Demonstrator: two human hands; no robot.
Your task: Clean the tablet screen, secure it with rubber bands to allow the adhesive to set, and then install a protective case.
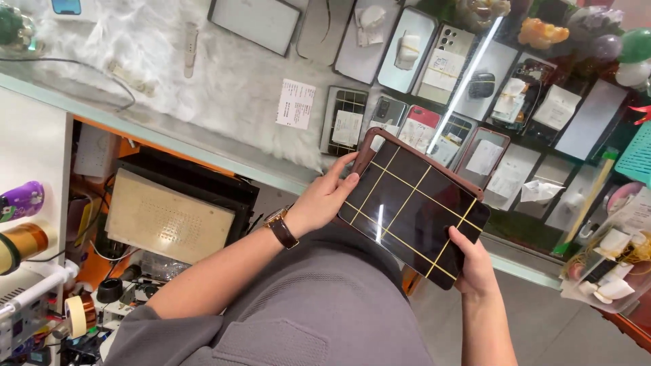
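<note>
Head view: both hands grip one tablet.
Tablet (pixel 412 207): dark screen, yellow tape grid, brown case.
Left hand (pixel 327 196): clamped on its left edge.
Right hand (pixel 472 263): clamped on its near right corner.

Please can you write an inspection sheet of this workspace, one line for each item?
Surface: glass counter with white fur mat.
Job's things: dark tablet in brown case, yellow lines crossing the screen.
Clutter: phones with paper slips under the glass; tape rolls lower left.
Grippers: left hand holds the tablet's upper edge; right hand holds its lower corner.
Cables: grey cable on the mat.
Surroundings: perforated plate below the counter.
</note>
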